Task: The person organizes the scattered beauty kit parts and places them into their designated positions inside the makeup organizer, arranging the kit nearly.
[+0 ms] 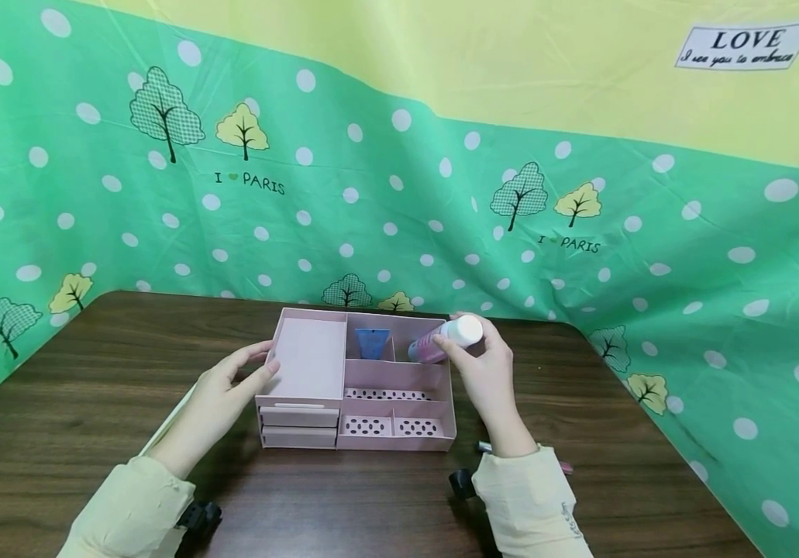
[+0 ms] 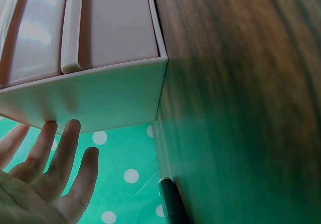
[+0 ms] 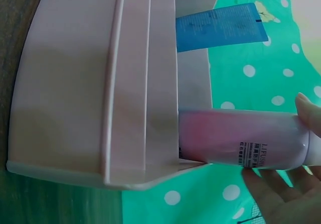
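A pink desk organizer (image 1: 307, 356) stands on the table, with a flat-topped part and two drawers at left and open compartments at right. My right hand (image 1: 488, 380) grips a pink bottle (image 3: 241, 136) with a white cap (image 1: 467, 330) near its cap end. The bottle leans, its lower end inside the back right compartment. A blue tube (image 1: 372, 343) stands in the compartment beside it. At the organizer's left side, my left hand (image 1: 221, 395) rests its fingertips with the fingers extended; the left wrist view shows these fingers (image 2: 67, 148) against the side wall.
Dark wood-grain table (image 1: 385, 504) lies underneath, backed by a green dotted cloth (image 1: 343, 209). A dark pen-like object (image 2: 173, 204) lies left of the organizer. Small items, one with a pink end (image 1: 566, 468), are partly hidden under the right forearm.
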A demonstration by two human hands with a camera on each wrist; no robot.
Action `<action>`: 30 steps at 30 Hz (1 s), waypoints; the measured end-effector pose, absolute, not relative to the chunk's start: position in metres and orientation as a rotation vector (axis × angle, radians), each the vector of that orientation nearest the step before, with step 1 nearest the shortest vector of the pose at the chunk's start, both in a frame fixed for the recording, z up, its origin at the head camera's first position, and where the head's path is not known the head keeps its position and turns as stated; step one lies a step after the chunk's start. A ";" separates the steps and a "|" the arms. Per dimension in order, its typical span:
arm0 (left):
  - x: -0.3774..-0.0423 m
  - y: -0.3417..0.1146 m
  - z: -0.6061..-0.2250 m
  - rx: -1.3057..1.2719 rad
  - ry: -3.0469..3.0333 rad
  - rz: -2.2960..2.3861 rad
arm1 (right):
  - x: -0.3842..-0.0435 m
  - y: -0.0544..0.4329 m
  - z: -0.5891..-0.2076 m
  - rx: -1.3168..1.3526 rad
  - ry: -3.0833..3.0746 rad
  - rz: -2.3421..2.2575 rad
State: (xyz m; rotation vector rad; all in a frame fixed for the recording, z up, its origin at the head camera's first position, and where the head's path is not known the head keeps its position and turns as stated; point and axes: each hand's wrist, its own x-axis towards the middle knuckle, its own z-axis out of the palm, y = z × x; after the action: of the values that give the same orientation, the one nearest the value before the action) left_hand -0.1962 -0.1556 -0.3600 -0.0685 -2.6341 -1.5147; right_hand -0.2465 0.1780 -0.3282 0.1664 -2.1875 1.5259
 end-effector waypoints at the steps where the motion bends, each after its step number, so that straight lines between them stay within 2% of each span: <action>1: -0.196 -0.155 -0.360 -0.069 -2.634 -1.513 | -0.246 0.179 -0.328 0.157 -2.208 1.514; 17: -0.196 -0.156 -0.362 -0.101 -2.615 -1.487 | -0.243 0.185 -0.324 0.095 -2.448 1.398; 30: -0.197 -0.156 -0.363 -0.098 -2.614 -1.471 | -0.244 0.183 -0.326 0.181 -2.400 1.282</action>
State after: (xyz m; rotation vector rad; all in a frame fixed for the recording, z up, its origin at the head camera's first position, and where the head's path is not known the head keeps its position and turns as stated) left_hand -0.1968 -0.1557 -0.3625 -0.0980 -2.6140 -1.4707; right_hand -0.2440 0.1830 -0.3261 0.1806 -2.4001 1.2819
